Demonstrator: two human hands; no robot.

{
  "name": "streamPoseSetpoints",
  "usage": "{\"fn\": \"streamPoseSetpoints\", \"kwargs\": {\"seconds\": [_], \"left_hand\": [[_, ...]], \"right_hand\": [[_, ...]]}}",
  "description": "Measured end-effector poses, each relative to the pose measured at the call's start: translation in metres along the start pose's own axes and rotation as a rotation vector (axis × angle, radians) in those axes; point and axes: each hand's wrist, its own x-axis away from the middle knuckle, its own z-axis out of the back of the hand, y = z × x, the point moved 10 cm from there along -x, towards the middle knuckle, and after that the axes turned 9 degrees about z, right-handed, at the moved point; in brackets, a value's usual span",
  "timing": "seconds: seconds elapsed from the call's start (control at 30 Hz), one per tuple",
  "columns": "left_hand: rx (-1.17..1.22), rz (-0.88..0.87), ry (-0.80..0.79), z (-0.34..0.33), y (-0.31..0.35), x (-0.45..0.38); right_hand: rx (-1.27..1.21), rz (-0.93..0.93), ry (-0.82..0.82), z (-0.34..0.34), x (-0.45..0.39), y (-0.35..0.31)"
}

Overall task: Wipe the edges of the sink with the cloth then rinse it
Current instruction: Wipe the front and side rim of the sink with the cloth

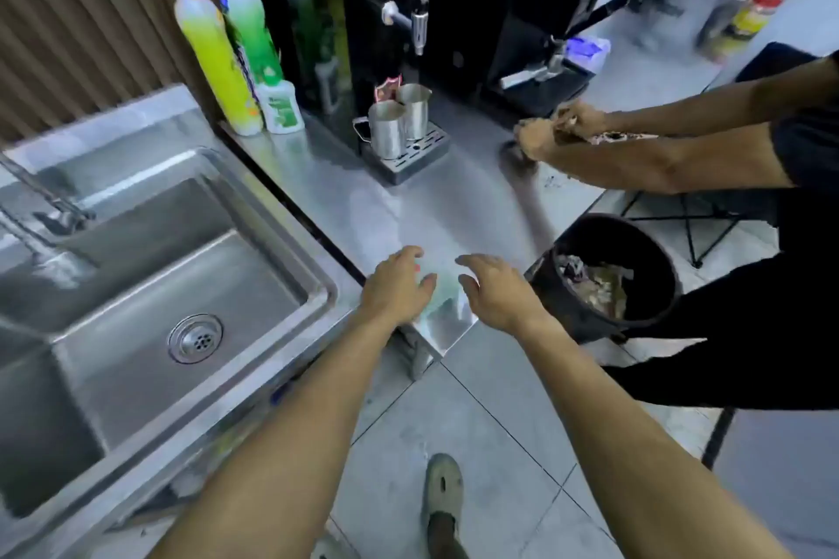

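A stainless-steel surface runs beside a ribbed brown wall, with grey floor tiles below. At its near corner, just right of the sink, lies a pale, blurred cloth with a greenish tint, flat on the metal. The left hand rests palm down on the cloth's left part, fingers spread loosely. The right hand hovers over the cloth's right edge, fingers open and slightly curled; whether it touches the cloth cannot be told. The sink is a deep steel basin with a round drain in its floor and a faucet at its far left rim. Behind the sink's far right corner stand a yellow bottle, a green bottle and a small white bottle. Farther right of the sink, two steel pitchers sit on a drip tray before a black machine. Right of the cloth, below the surface's edge, a black bin holds scraps. Beyond it, another person's hands work at the surface.
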Motion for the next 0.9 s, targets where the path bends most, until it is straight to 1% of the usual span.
{"fn": "streamPoseSetpoints", "kwargs": {"seconds": [0.03,0.07,0.13,0.2,0.27,0.3,0.4,0.5,0.57,0.7,0.9], "left_hand": [[-0.008,0.037,-0.019,-0.020,-0.003,-0.006],[-0.039,0.072,-0.006,-0.037,-0.007,-0.013],[-0.139,0.153,0.013,-0.072,-0.022,-0.015],[-0.192,0.160,0.135,-0.083,-0.024,-0.015],[-0.203,0.128,0.282,-0.079,-0.022,-0.011],[-0.235,0.117,0.312,-0.078,-0.021,-0.009],[-0.239,0.097,0.281,-0.076,-0.024,-0.017],[-0.207,0.122,0.309,-0.061,-0.029,-0.030],[-0.245,0.148,0.339,-0.056,-0.031,-0.034],[-0.322,0.187,0.335,-0.061,-0.027,-0.041],[-0.401,0.196,0.352,-0.062,-0.028,-0.049]], "right_hand": [[0.006,0.000,-0.013,-0.010,-0.001,0.010],[0.006,0.018,-0.012,-0.016,-0.006,0.019],[0.024,0.032,-0.060,-0.043,-0.009,0.039],[0.056,0.068,-0.064,-0.058,-0.020,0.052],[0.051,0.103,-0.038,-0.064,-0.035,0.056],[0.054,0.121,-0.039,-0.069,-0.041,0.057],[0.154,0.179,-0.098,-0.083,-0.058,0.052],[0.094,0.182,-0.033,-0.083,-0.067,0.050],[0.093,0.185,-0.012,-0.086,-0.068,0.050],[0.091,0.174,-0.019,-0.090,-0.069,0.056],[0.062,0.179,-0.002,-0.089,-0.068,0.057]]}}
